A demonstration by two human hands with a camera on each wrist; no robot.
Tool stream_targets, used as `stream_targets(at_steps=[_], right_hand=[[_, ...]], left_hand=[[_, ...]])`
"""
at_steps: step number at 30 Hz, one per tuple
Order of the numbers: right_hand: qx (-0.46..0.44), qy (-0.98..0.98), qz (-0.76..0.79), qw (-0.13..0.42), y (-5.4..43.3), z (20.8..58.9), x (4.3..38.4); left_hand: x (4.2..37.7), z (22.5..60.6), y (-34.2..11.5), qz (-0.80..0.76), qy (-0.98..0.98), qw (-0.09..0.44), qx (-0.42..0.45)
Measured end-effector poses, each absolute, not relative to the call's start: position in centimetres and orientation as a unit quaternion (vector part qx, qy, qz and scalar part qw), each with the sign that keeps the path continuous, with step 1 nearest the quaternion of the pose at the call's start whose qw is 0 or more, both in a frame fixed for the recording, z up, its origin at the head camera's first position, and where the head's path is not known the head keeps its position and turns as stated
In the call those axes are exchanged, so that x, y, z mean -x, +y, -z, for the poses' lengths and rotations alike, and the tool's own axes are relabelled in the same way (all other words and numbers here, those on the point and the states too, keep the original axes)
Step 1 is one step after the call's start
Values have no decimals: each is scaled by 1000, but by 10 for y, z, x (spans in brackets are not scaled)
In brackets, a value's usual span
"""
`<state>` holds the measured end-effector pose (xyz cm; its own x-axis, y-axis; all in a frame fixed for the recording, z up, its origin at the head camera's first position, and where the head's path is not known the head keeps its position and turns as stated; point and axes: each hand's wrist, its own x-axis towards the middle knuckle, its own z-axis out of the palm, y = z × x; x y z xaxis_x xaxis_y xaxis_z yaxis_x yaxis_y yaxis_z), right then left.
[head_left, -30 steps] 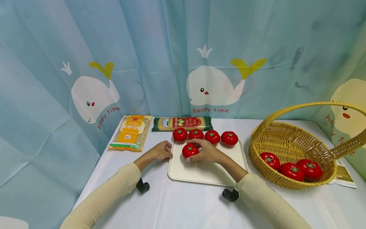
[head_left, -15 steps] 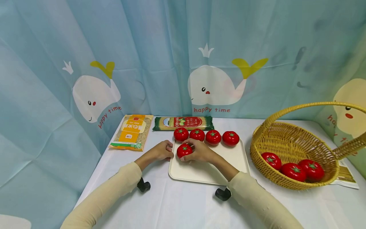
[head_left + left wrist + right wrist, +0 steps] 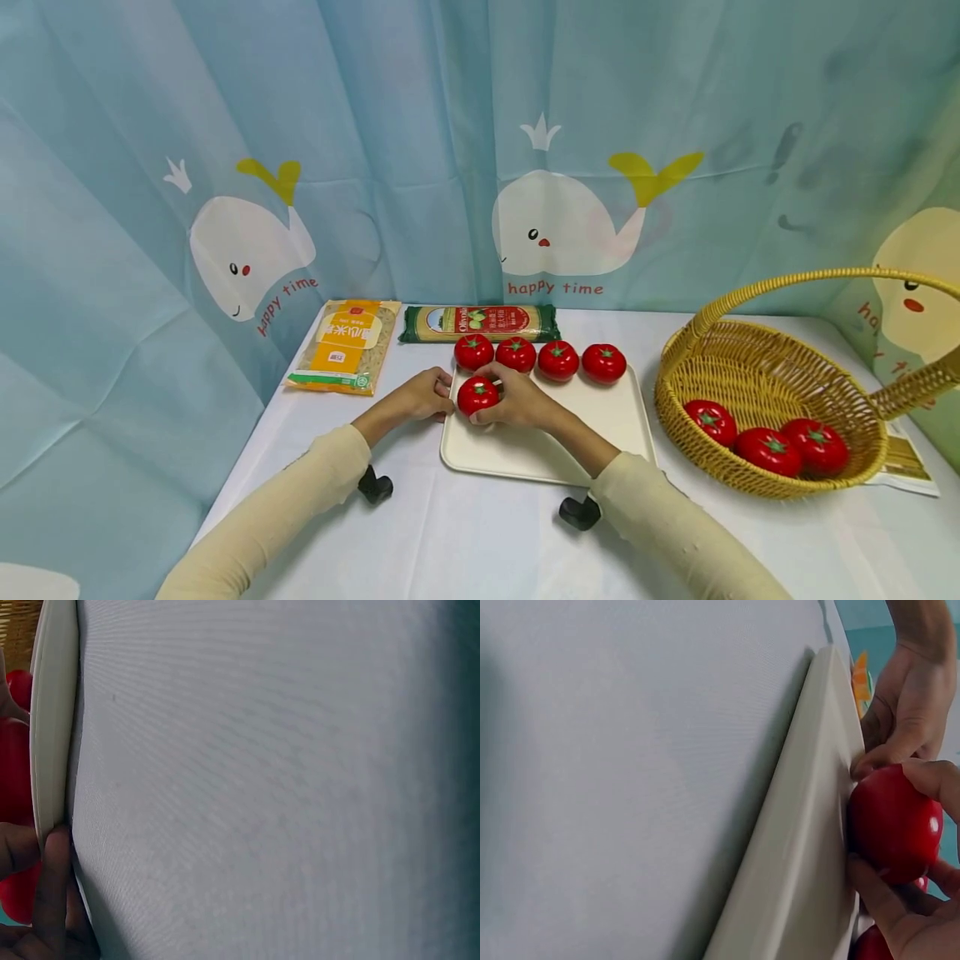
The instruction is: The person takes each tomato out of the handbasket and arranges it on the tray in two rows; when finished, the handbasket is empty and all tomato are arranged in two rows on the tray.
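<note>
My right hand [image 3: 519,402] grips a red tomato [image 3: 476,397] from its right side, low over the left part of a cream tray [image 3: 525,458]. In the right wrist view, the thumb and fingers are spread round this tomato [image 3: 894,825], which sits at the tray's surface. At the tray's left edge, my left hand [image 3: 427,395] pinches the rim. The left wrist view has its thumb and a finger on either side of that rim [image 3: 52,727]. Several more tomatoes [image 3: 558,361] stand in a row along the tray's far edge.
To the right stands a wicker basket [image 3: 667,417] with a tall handle and three tomatoes [image 3: 768,450] inside. A spaghetti pack [image 3: 480,324] lies behind the row, and an orange-labelled grain bag [image 3: 345,346] lies at the back left. Printed curtains hang behind the table.
My right hand has carried the tomato leftward across the tray, closer to its left edge and the left hand. The left hand has kept its place at the rim.
</note>
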<state>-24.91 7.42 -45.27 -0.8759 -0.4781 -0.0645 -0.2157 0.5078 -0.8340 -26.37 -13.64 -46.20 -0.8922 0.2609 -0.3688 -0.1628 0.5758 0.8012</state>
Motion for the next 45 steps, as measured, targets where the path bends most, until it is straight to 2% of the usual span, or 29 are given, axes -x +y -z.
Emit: stream_targets(at_steps=[14,45], right_hand=[[201,864,444,127,70,455,248],[218,854,454,129,81,449,241]], left_hand=[[265,465,-137,-462,856,232,-30],[265,465,-137,-458,858,230,-25]])
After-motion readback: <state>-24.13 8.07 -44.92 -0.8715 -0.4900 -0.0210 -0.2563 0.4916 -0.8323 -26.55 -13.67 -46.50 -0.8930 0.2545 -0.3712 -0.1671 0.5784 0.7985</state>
